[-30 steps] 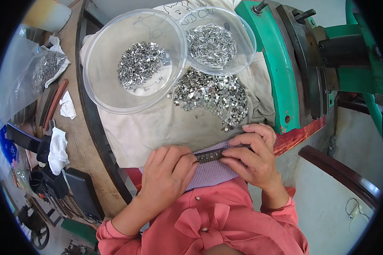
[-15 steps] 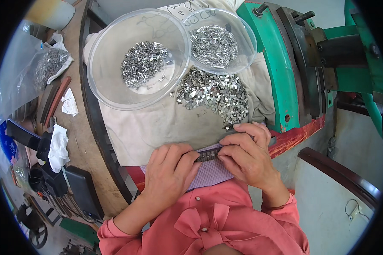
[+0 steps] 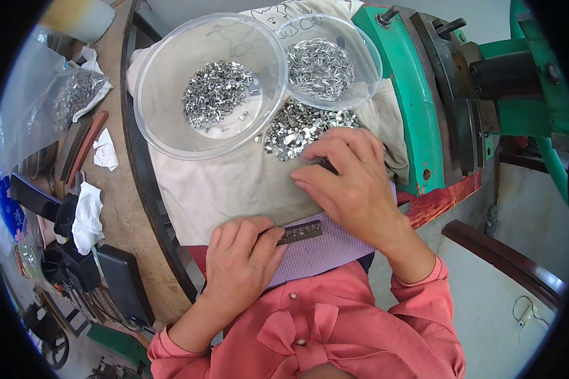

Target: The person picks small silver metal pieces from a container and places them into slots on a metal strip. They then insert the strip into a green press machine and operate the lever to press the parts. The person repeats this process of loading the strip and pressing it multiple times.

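The left hand [image 3: 240, 260] is gripping one end of a dark notched strip [image 3: 302, 232], which is jutting out to that hand's right above a purple cloth [image 3: 316, 254]. Farther forward, the right hand [image 3: 355, 182] is hanging over a pile of small metal pieces [image 3: 292, 131], thumb and forefinger parted; whether it is holding one, I cannot tell. Beyond both hands, a large clear bowl [image 3: 161, 95] is standing beside a smaller bowl [image 3: 367, 60].

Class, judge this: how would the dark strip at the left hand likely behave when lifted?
The dark strip probably feels stiff, since its exposed length looks straight beyond the left hand. Its long, straight-edged shape suggests it wouldn't roll easily.
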A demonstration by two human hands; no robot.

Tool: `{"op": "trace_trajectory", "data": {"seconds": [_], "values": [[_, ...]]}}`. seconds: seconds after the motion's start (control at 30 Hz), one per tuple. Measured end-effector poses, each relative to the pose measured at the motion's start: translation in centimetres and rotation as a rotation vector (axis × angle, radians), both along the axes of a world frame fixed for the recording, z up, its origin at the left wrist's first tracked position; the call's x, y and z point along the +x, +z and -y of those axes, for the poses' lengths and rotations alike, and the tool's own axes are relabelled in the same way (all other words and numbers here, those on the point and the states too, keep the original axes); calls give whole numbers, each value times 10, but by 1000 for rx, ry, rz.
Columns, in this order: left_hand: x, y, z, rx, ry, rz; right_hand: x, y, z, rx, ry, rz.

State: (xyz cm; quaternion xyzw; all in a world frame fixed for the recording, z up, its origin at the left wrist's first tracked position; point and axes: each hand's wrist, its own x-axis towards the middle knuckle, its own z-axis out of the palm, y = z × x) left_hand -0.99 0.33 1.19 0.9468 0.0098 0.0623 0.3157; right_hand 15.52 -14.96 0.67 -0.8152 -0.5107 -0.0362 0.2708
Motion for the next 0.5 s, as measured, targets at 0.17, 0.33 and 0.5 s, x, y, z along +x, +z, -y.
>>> {"op": "trace_trajectory", "data": {"seconds": [0.17,0.33,0.5], "values": [[0,3,0,-39,3,3,2,-2,-10,-16,13,-3],[11,4,10,-58,-33,23,2,-2,-10,4,-29,-44],[19,-1,22,-43,-23,57,4,-3,-10,14,-12,-33]]}}
